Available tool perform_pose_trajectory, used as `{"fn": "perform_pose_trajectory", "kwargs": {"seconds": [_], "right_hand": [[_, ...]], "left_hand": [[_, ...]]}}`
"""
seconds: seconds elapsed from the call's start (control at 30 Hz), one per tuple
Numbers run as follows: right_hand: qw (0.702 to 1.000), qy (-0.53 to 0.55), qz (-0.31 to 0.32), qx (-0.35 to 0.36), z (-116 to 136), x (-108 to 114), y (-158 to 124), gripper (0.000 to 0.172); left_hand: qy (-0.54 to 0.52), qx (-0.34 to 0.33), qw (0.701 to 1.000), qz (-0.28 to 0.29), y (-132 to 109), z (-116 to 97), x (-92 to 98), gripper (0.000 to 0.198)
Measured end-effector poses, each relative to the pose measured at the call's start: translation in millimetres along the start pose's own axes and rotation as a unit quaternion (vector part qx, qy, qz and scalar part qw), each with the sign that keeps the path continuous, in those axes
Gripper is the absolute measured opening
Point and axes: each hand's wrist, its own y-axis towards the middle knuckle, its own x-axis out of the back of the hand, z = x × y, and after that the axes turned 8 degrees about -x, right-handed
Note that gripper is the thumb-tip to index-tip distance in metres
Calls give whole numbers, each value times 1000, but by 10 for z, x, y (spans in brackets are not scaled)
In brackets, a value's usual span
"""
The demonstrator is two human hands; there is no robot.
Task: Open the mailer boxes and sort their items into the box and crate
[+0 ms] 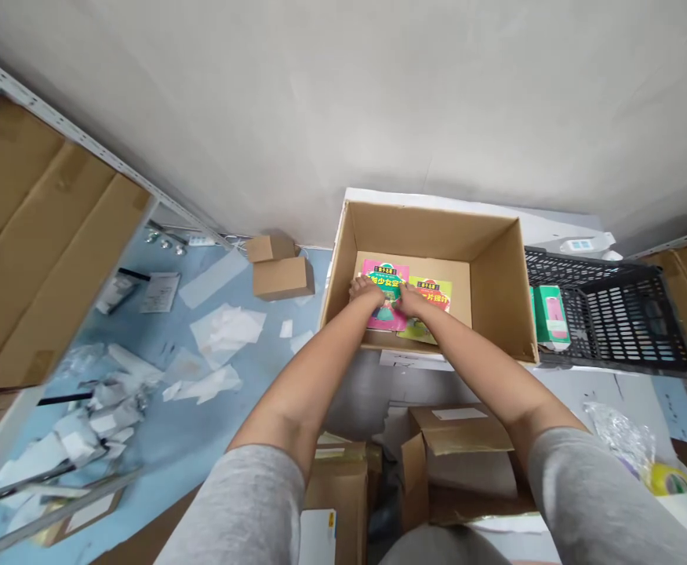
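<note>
Inside an open cardboard box [499, 282], a pink book [386, 312] with a green title patch and a yellow-green book [439, 292] lie side by side, covers up. My left hand [367, 292] grips the pink book at its left side, fingers curled. At the opposite side, my right hand [412, 300] holds the pink book's right edge, its wrist over the yellow-green book. The fingertips of both hands are partly hidden. Where the two books meet, the pink one appears to overlap the other slightly.
A black plastic crate [626, 314] holding a green box [550, 314] stands right of the carton. Below is another open carton [467, 430]. Small boxes [283, 278] and scattered paper [226, 333] lie on the blue floor, left. A shelf with large cartons [43, 235] rises at far left.
</note>
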Motion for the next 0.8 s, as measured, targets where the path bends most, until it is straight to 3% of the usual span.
{"fn": "perform_pose_trajectory", "kwargs": {"seconds": [0.13, 0.27, 0.37, 0.47, 0.57, 0.63, 0.67, 0.73, 0.8], "right_hand": [[997, -65, -46, 11, 65, 157, -95, 68], [983, -61, -152, 79, 201, 615, -559, 55], [952, 48, -253, 168, 298, 834, -1323, 50], [918, 186, -266, 227, 325, 620, -2275, 41], [933, 227, -126, 247, 185, -23, -3129, 39], [948, 203, -56, 239, -13, -511, -3527, 44], [953, 181, -51, 237, -137, -716, -3669, 45], [962, 134, -76, 224, -422, -990, -3875, 49], [966, 96, -104, 215, -742, -1075, -4030, 56]], "left_hand": [[7, -57, 998, -4, -188, -60, 216, 113], [-33, -184, 981, -50, -648, -12, 557, 74], [-102, -296, 929, -196, -1347, 284, 716, 59], [-151, -322, 895, -271, -2319, 833, 706, 57], [-157, -214, 920, -290, -3380, 1464, 408, 53], [-159, -105, 929, -317, -4015, 1779, 32, 49], [-160, -63, 927, -334, -4289, 1868, -189, 47], [-162, -28, 917, -364, -4733, 1870, -647, 42], [-175, -75, 910, -368, -5027, 1647, -1066, 38]]}}
